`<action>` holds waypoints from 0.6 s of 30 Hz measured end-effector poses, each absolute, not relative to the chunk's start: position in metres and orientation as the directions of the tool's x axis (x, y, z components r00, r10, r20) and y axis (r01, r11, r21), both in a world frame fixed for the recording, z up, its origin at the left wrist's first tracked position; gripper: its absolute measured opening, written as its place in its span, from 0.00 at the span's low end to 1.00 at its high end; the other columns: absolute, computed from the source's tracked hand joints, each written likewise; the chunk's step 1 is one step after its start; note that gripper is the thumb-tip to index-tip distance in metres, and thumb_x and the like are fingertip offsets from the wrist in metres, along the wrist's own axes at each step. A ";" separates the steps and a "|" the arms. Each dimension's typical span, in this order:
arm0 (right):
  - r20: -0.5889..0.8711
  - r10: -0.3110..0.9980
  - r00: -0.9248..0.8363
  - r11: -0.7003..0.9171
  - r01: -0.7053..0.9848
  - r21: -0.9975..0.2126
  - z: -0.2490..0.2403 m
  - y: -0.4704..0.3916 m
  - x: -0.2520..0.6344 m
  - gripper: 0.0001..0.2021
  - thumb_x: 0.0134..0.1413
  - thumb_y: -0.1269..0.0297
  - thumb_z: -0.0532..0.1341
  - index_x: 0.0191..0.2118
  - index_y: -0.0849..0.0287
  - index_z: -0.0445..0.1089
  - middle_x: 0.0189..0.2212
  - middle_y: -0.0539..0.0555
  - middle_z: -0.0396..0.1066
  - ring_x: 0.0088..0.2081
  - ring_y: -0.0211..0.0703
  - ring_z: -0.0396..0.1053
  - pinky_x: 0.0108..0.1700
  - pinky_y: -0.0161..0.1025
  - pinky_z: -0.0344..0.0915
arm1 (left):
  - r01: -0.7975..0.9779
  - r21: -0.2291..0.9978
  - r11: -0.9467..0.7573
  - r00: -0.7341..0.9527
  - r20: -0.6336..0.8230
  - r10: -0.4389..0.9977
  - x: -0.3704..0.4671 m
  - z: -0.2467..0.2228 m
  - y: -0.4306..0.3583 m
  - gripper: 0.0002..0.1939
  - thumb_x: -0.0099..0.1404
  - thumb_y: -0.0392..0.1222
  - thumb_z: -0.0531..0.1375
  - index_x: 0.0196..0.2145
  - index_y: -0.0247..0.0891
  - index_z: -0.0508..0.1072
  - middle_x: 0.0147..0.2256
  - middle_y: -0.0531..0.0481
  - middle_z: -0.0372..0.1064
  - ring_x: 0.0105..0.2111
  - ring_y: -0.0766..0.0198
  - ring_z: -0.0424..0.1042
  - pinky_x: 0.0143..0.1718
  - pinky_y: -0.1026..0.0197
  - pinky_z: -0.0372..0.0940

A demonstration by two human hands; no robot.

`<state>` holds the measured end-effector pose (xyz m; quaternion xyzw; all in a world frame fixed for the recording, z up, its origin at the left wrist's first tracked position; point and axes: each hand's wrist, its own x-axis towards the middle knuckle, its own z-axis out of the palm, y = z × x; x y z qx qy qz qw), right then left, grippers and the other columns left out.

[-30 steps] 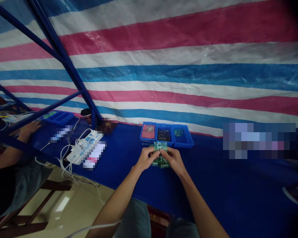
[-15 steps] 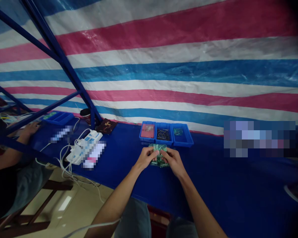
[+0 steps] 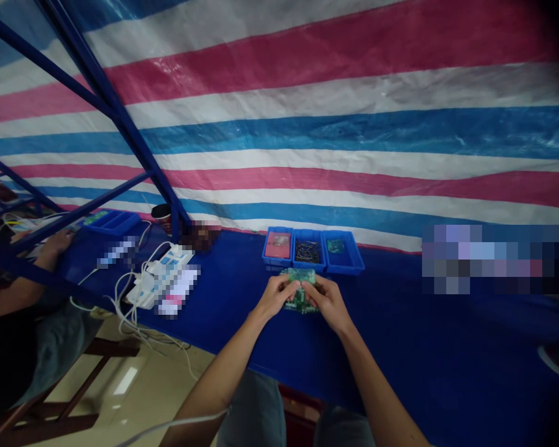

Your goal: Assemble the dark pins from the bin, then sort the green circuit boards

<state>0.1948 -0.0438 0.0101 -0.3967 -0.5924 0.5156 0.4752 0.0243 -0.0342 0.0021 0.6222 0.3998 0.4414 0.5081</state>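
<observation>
Both hands meet over a green circuit board (image 3: 300, 305) with a shiny, plastic-like surface, just in front of the blue bins. My left hand (image 3: 276, 296) is closed on its left side, thumb on top. My right hand (image 3: 325, 298) grips the right side the same way, and the two thumb tips nearly touch at the middle. Fingers hide part of the board. Beyond it stands a blue three-part bin (image 3: 313, 269). A pink block (image 3: 278, 246) lies in the left part, dark screws or pins (image 3: 307, 251) fill the middle, and a small green piece (image 3: 335, 246) is in the right.
To the left lie a white power strip (image 3: 161, 276), tangled cables (image 3: 125, 313) and a blurred-out phone-like thing (image 3: 179, 290). A dark cup (image 3: 161, 214) stands by the blue metal frame (image 3: 168, 186). Farther left, another person's arm (image 3: 46, 261) rests near a second blue bin (image 3: 112, 221).
My thumbs have shifted slightly on the green board and come closer together. The board stays in nearly the same place, and the view has moved a little.
</observation>
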 end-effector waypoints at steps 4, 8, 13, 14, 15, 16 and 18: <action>0.098 0.949 -0.299 0.091 -0.038 -0.995 0.011 -0.044 0.196 0.20 0.60 0.47 0.61 0.28 0.60 0.66 0.20 0.47 0.64 0.20 0.34 0.57 0.23 0.32 0.53 | 0.080 0.981 -0.175 0.319 0.141 0.937 0.025 0.007 -0.037 0.28 0.69 0.56 0.55 0.19 0.33 0.66 0.18 0.54 0.58 0.21 0.70 0.57 0.27 0.64 0.53; 0.121 0.952 -0.281 0.132 0.020 -0.991 0.013 -0.046 0.194 0.21 0.63 0.47 0.58 0.27 0.60 0.66 0.20 0.48 0.64 0.21 0.35 0.59 0.24 0.33 0.55 | 0.074 0.981 -0.178 0.302 0.148 0.942 0.023 0.009 -0.038 0.28 0.70 0.56 0.55 0.18 0.33 0.64 0.17 0.54 0.57 0.20 0.70 0.56 0.26 0.64 0.51; 0.190 0.962 -0.198 0.212 0.096 -0.973 0.010 -0.047 0.193 0.25 0.63 0.46 0.58 0.21 0.60 0.64 0.17 0.47 0.59 0.19 0.34 0.55 0.24 0.33 0.52 | 0.100 0.977 -0.191 0.281 0.156 0.947 0.023 0.005 -0.037 0.28 0.68 0.58 0.55 0.19 0.33 0.64 0.18 0.54 0.58 0.21 0.70 0.56 0.26 0.65 0.51; 0.189 0.962 -0.197 0.209 0.086 -0.974 0.010 -0.047 0.193 0.25 0.63 0.45 0.58 0.21 0.60 0.64 0.16 0.47 0.59 0.19 0.34 0.54 0.23 0.33 0.52 | 0.102 0.977 -0.190 0.287 0.154 0.946 0.023 0.004 -0.037 0.28 0.67 0.58 0.56 0.19 0.33 0.64 0.18 0.54 0.58 0.21 0.70 0.56 0.26 0.65 0.51; 0.187 0.962 -0.198 0.205 0.077 -0.976 0.010 -0.047 0.194 0.25 0.63 0.45 0.58 0.21 0.60 0.64 0.16 0.47 0.58 0.19 0.34 0.54 0.23 0.33 0.51 | 0.101 0.977 -0.190 0.290 0.154 0.945 0.023 0.004 -0.037 0.28 0.67 0.59 0.57 0.20 0.33 0.65 0.19 0.54 0.58 0.21 0.70 0.56 0.26 0.65 0.52; 0.186 0.961 -0.203 0.203 0.070 -0.977 0.011 -0.047 0.194 0.25 0.63 0.46 0.58 0.21 0.60 0.64 0.16 0.47 0.58 0.19 0.34 0.54 0.23 0.33 0.51 | 0.097 0.977 -0.191 0.291 0.156 0.944 0.024 0.003 -0.037 0.27 0.66 0.59 0.57 0.21 0.33 0.66 0.19 0.54 0.59 0.21 0.70 0.57 0.26 0.65 0.52; 0.185 0.957 -0.224 0.205 0.066 -0.977 0.012 -0.047 0.194 0.25 0.63 0.46 0.57 0.21 0.60 0.65 0.15 0.46 0.58 0.19 0.34 0.54 0.23 0.34 0.51 | 0.080 0.978 -0.193 0.289 0.162 0.943 0.024 0.002 -0.037 0.26 0.67 0.58 0.57 0.23 0.32 0.67 0.19 0.54 0.59 0.21 0.70 0.57 0.26 0.65 0.52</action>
